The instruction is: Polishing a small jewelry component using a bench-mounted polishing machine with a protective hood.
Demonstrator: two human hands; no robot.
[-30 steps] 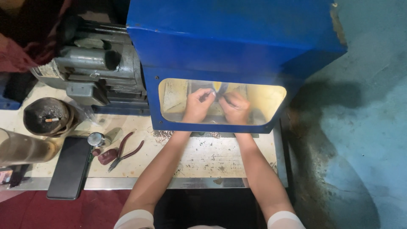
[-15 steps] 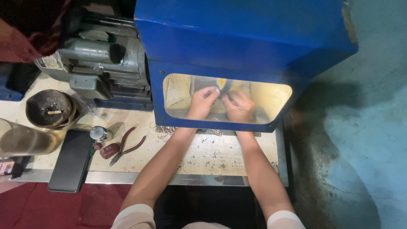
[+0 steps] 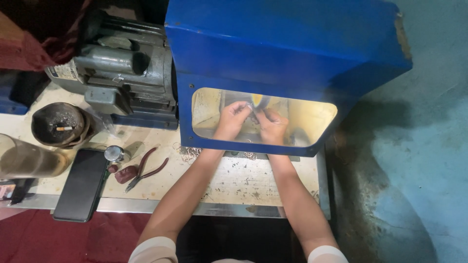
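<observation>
Both my hands reach in through the clear window of a blue machine hood (image 3: pixel 292 53). My left hand (image 3: pixel 233 119) and my right hand (image 3: pixel 271 125) are pressed close together, fingers pinched around a small thin metal piece (image 3: pixel 254 117) that I can barely make out. They hold it just below a yellowish wheel (image 3: pixel 258 101) at the top of the lit chamber. Behind the window the view is hazy. Several small wire rings (image 3: pixel 190 154) lie on the bench just outside the hood.
A grey electric motor (image 3: pixel 117 73) sits left of the hood. On the bench (image 3: pixel 234 182) lie red-handled pliers (image 3: pixel 144 169), a black phone (image 3: pixel 80 185), a small round tin (image 3: pixel 113 153), a dark bowl holding a cigarette (image 3: pixel 61 125) and a glass jar (image 3: pixel 27 158). A blue wall stands at right.
The hands have stayed together inside the hood at the wheel, with only small finger shifts. My head has moved a little, sliding the scene rightward in the picture.
</observation>
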